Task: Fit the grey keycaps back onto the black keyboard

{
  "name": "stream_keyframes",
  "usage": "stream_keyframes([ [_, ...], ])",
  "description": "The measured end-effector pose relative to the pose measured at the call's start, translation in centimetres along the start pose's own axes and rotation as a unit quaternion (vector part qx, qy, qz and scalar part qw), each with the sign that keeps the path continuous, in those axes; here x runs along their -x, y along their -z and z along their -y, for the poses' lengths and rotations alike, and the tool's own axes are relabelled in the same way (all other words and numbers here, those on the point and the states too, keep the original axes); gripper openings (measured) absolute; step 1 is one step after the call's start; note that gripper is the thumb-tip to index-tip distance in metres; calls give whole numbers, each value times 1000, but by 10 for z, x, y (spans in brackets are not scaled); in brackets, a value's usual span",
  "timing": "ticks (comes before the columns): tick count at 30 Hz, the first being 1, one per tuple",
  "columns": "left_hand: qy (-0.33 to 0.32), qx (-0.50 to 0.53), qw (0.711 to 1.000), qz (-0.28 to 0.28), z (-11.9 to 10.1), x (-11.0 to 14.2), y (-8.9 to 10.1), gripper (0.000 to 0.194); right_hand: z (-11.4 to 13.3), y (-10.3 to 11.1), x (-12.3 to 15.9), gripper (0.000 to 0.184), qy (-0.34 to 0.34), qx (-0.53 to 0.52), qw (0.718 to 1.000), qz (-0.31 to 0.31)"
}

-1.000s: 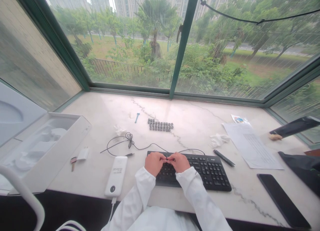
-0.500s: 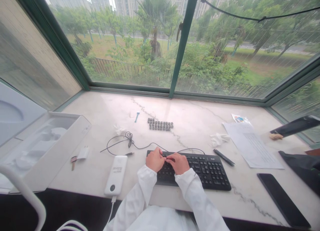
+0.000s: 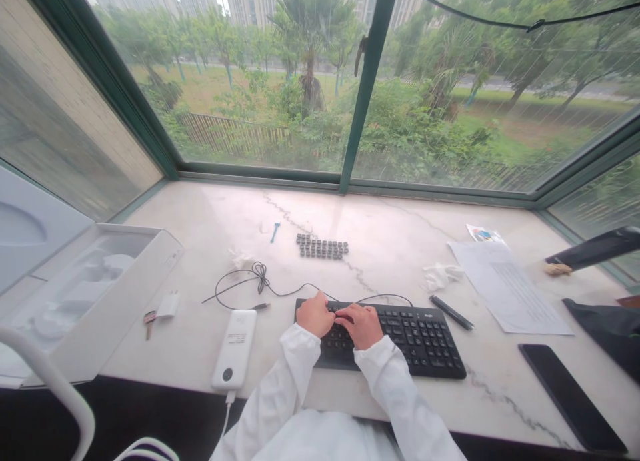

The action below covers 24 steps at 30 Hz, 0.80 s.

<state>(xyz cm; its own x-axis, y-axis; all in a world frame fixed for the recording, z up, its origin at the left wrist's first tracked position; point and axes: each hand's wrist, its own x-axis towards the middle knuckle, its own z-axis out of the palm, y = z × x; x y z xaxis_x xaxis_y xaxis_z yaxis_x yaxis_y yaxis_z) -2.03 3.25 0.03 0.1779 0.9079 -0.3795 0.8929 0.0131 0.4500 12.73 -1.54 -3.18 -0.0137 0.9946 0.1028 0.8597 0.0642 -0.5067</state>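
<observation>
Keyboard (image 3: pixel 425 339) lay flat on a pale counter (image 3: pixel 395 248), probably for steady support, as a person's left hand (image 3: pixel 316 316) and right hand (image 3: pixel 363 325) curled together over its left part; whether either grasped anything could not be told. Small dark caps (image 3: pixel 323 249) sat in rows beyond, presumably to keep their order, apart from the looped cord (image 3: pixel 261 282).

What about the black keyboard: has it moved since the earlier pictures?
No, not visibly in any direction: the near right corner of the black keyboard lies beside the same part of the dark tabletop vein.
</observation>
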Motion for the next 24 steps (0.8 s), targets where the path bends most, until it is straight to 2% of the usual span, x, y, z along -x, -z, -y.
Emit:
stream_keyframes([
  [12, -10, -51, 998, 36, -12, -6, 11, 33, 6, 4, -2, 13, -4, 36, 999, 19],
  [16, -17, -54, 998, 28, -14, -5, 10, 38, 9, 5, -2, 14, -5, 28, 999, 15],
  [21, -23, -27, 999, -8, -6, 1, 5, 26, 10, 5, -1, 12, -9, 33, 999, 9],
  [24, -30, 16, 999, -25, 5, 11, 2, 17, 8, 5, 12, 13, 17, 40, 999, -22],
])
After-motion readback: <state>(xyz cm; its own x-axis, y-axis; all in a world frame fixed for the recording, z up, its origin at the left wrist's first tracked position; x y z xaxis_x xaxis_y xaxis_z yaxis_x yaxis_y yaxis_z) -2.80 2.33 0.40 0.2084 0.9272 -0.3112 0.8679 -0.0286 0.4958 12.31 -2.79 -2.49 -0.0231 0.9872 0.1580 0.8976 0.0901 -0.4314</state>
